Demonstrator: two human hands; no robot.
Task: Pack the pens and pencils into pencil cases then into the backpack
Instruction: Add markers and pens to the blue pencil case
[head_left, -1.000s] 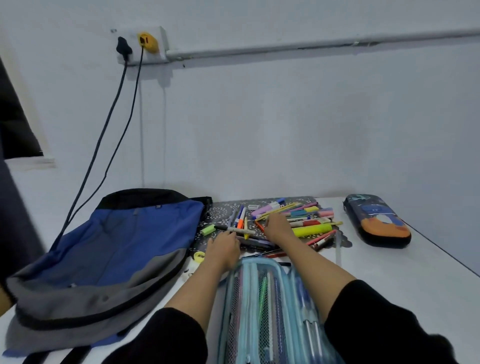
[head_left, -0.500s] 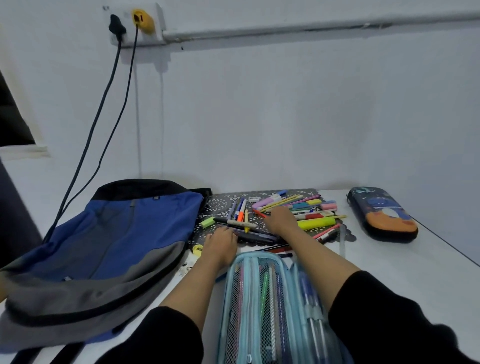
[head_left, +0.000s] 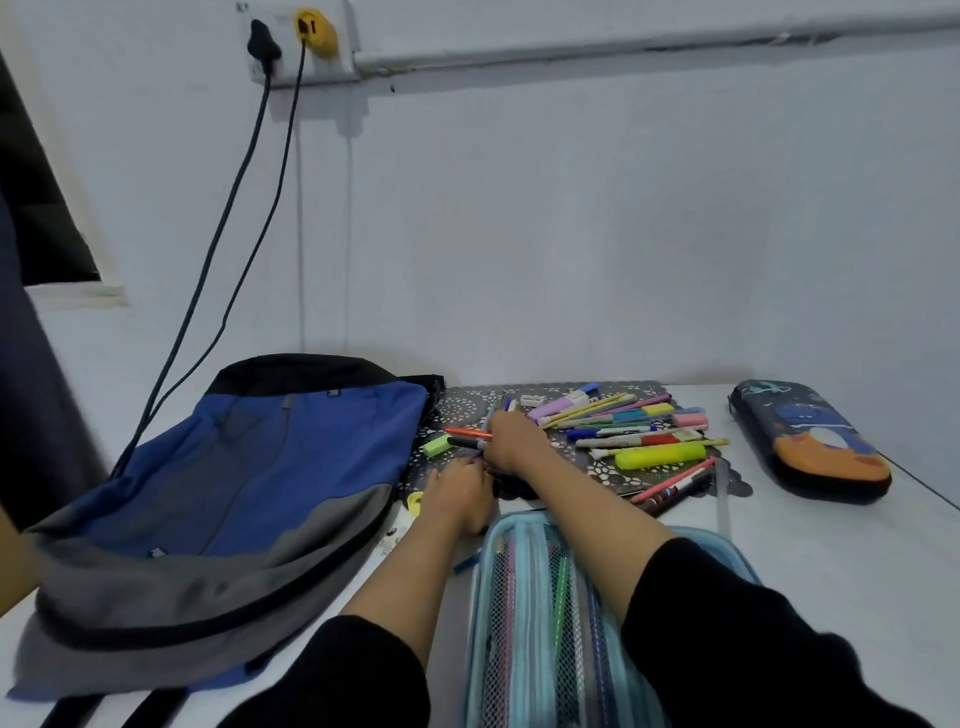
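Grips a few pens (head_left: 462, 442) w/ R hand (head_left: 511, 439), fingers curled round them, at L end of pen pile (head_left: 639, 431) on patterned mat (head_left: 467, 402). Rests L hand (head_left: 460, 493) just beside, at far end of open mesh pencil case (head_left: 540, 597); L fingers' hold can't tell. Backpack (head_left: 249, 467) flat on tabletop (head_left: 831, 561) at L, dark pencil case (head_left: 810, 441) well apart at R.

Bottom edge crops the mesh pencil case (head_left: 524, 623); right hand (head_left: 511, 441) hides its fingers.

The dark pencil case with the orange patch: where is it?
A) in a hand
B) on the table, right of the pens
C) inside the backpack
B: the dark pencil case lies on the table, right of the pens, with nothing holding it.
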